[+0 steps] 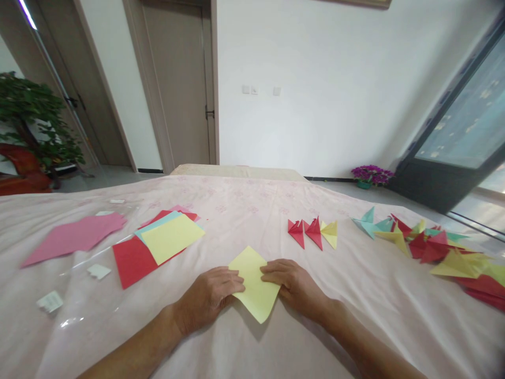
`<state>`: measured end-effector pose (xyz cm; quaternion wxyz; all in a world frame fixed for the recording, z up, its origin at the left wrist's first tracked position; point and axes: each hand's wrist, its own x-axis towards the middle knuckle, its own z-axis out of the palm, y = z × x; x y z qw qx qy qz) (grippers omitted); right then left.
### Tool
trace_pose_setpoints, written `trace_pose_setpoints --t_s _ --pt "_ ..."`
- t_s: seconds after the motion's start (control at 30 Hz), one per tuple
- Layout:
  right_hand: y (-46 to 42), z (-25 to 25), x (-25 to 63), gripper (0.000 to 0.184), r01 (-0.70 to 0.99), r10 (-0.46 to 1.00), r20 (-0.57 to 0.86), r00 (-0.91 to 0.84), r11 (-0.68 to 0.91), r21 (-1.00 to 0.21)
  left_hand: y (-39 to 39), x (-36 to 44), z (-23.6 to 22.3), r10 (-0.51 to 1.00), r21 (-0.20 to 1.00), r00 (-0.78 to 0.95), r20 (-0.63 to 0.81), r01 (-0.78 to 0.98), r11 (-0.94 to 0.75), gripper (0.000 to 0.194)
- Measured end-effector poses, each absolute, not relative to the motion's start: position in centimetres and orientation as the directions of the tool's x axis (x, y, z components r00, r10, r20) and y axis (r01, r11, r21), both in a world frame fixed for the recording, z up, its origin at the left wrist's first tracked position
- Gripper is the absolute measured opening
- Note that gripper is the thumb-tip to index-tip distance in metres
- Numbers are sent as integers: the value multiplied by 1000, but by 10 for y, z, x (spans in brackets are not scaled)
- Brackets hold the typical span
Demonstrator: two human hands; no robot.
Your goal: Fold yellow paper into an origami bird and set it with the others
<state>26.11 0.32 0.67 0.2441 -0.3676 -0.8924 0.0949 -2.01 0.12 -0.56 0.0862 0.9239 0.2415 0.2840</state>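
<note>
Pale pink cloth [236,210] is spreading beneath the work, and I'm seeing the yellow sheet [256,292] between both hands. The left hand [215,289] is grasping its left edge, the right hand [291,283] its right. Loose coloured sheets [173,237] are lying beyond the left, folded paper pieces [313,232] beyond the right. The yellow sheet is looking light, thin and easily creased; fingertips near its side corners are probably holding it best.
</note>
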Motion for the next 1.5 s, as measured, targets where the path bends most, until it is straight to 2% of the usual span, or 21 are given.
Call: trace_pose_setpoints --t_s 0.13,0.23,0.33,0.43,0.53,0.67,0.8,0.9,1.03,1.17,1.23,1.27,1.4,1.5 --pt "16 21 271 31 625 668 305 -679 744 -237 1 -11 1 486 194 754 443 449 -872 26" --pt "26 21 273 25 643 649 380 -658 748 -164 6 -4 5 458 104 770 445 463 -880 29" --pt "27 15 271 25 631 630 412 -658 760 -154 9 -1 4 457 57 749 480 493 -868 31" --pt "22 12 268 22 563 602 361 -713 797 -217 7 -4 -2 495 88 725 478 521 -849 30" --pt "19 11 269 22 524 600 383 -702 800 -292 3 -8 -7 534 134 694 484 544 -828 27" --pt "22 8 271 19 531 658 403 -636 752 -390 4 -7 -4 581 214 616 532 566 -796 19" --pt "24 7 268 22 583 743 346 -573 666 -465 8 -4 1 656 304 541 527 601 -740 19" --pt "21 7 265 30 632 794 320 -516 606 -483 8 -3 1 737 345 498 456 665 -663 27" --pt "17 8 262 26 704 869 242 -431 492 -512 7 0 3 866 368 427 261 785 -498 35" --pt "17 7 260 49 773 917 189 -352 398 -494 7 5 8 929 384 353 113 846 -369 25" --pt "19 8 259 52 776 920 154 -361 388 -498 7 5 11 941 410 330 75 850 -331 16" --pt "20 9 258 51 770 918 145 -370 390 -505 7 5 12 942 427 328 70 843 -326 15" --pt "25 13 258 42 729 899 130 -418 418 -542 5 1 8 923 449 351 158 807 -383 37" --pt "26 17 257 35 726 896 97 -434 411 -552 5 -2 1 898 418 376 227 795 -439 31"
